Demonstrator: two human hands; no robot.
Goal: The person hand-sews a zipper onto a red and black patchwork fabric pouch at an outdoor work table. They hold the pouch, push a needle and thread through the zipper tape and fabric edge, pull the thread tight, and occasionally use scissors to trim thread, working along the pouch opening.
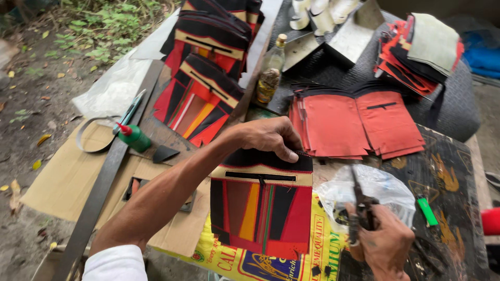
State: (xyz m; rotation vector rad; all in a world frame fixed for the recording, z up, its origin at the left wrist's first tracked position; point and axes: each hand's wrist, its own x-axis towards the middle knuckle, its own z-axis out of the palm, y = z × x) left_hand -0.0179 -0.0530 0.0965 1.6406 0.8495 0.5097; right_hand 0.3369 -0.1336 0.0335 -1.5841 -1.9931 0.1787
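My left hand [268, 135] pinches the top edge of a striped pouch panel [263, 205] in black, red, orange and cream, with a black zipper across its upper part. The panel lies flat on a yellow printed sack [237, 263]. My right hand [384, 244] is closed around the handles of black scissors [360, 200], blades pointing up and away, to the right of the panel. The scissors hover over a crumpled clear plastic bag [383, 190].
Red leather pieces [359, 122] are stacked behind. More striped panels [205, 67] pile up at the back left. A green glue bottle [133, 137], a glass bottle [271, 70], a long metal ruler [101, 182], cardboard [67, 177] and a green lighter [427, 209] lie around.
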